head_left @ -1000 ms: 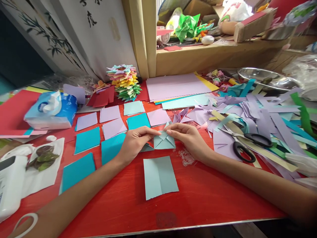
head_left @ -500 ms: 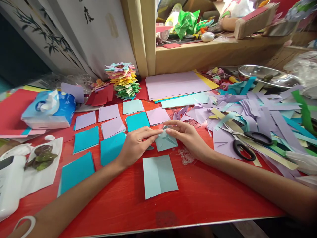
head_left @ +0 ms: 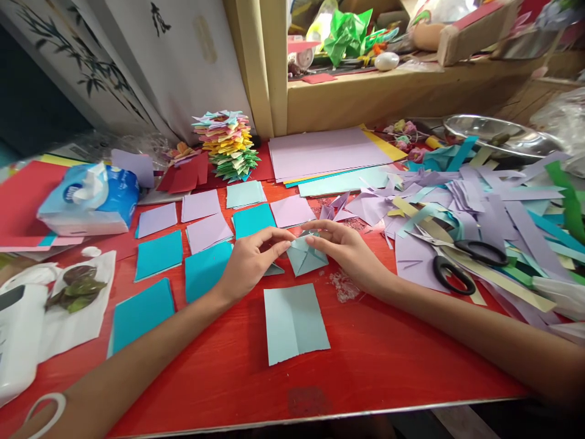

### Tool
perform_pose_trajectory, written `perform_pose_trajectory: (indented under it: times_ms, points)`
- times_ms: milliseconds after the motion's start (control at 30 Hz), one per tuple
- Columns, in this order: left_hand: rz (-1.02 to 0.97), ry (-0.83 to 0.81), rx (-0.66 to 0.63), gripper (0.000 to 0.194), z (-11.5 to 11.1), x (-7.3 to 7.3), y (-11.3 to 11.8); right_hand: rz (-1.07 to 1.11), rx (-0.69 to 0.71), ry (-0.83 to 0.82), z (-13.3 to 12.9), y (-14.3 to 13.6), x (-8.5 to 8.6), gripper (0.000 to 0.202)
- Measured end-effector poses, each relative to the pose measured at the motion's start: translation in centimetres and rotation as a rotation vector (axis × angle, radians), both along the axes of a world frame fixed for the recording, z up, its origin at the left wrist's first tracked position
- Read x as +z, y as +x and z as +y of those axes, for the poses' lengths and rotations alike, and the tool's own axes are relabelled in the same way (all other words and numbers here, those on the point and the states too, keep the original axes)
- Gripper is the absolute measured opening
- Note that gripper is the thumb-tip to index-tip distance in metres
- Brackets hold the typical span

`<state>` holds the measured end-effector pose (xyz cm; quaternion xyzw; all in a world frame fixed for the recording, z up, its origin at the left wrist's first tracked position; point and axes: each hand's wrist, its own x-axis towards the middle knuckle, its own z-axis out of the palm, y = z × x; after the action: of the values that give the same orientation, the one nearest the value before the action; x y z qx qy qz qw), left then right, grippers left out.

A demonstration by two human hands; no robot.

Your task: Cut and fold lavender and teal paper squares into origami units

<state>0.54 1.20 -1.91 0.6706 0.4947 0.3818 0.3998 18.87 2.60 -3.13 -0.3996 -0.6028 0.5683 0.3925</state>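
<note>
Between my hands is a small pale blue folded paper [head_left: 307, 258], its creases showing in an X. My left hand [head_left: 252, 259] pinches its upper left edge between thumb and forefinger. My right hand [head_left: 340, 247] grips the upper right part, thumb in front and fingers behind, hiding the top edge. Nearer to me lies a pale blue paper sheet [head_left: 296, 324] with a crease down the middle. Part of another pale blue piece [head_left: 275, 269] pokes out under my left hand.
Stacks of teal squares [head_left: 158, 255] and lilac squares [head_left: 201, 206] lie on the left. Scissors [head_left: 457, 259] rest among paper strips [head_left: 484, 213] on the right. A layered paper tower [head_left: 228, 146], tissue pack [head_left: 89, 198] and metal bowl [head_left: 507, 137] stand further back.
My left fingers have drawn up and curled into a pinch at the paper's upper left edge, uncovering more of its creased face. My right hand keeps its hold. The view has shifted slightly.
</note>
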Motion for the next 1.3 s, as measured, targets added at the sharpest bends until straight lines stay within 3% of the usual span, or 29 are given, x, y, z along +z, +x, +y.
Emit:
perform_pose_trajectory:
  times_ms: [200, 500, 667, 767, 933, 1300]
  points:
    - [0.041, 0.045, 0.006, 0.022, -0.07, -0.09, 0.04, 0.012, 0.011, -0.002, -0.02, -0.02, 0.16, 0.019]
    - [0.108, -0.022, -0.076, 0.025, 0.16, -0.22, 0.13, -0.01, 0.058, 0.02, 0.1, 0.03, -0.19, 0.016]
    - [0.033, -0.041, 0.023, 0.022, 0.42, -0.46, -0.06, 0.027, 0.02, 0.004, 0.01, -0.03, 0.18, 0.023]
    - [-0.009, -0.063, 0.046, 0.021, 0.48, -0.51, -0.12, -0.05, 0.042, 0.038, 0.04, 0.07, 0.17, 0.027]
    - [0.005, -0.063, -0.061, 0.02, 0.34, -0.17, -0.03, -0.207, 0.095, 0.14, 0.13, 0.28, -0.06, 0.033]
    - [0.009, -0.076, -0.089, 0.021, 0.54, -0.16, 0.01, -0.291, 0.151, 0.225, 0.23, 0.33, -0.44, 0.032]
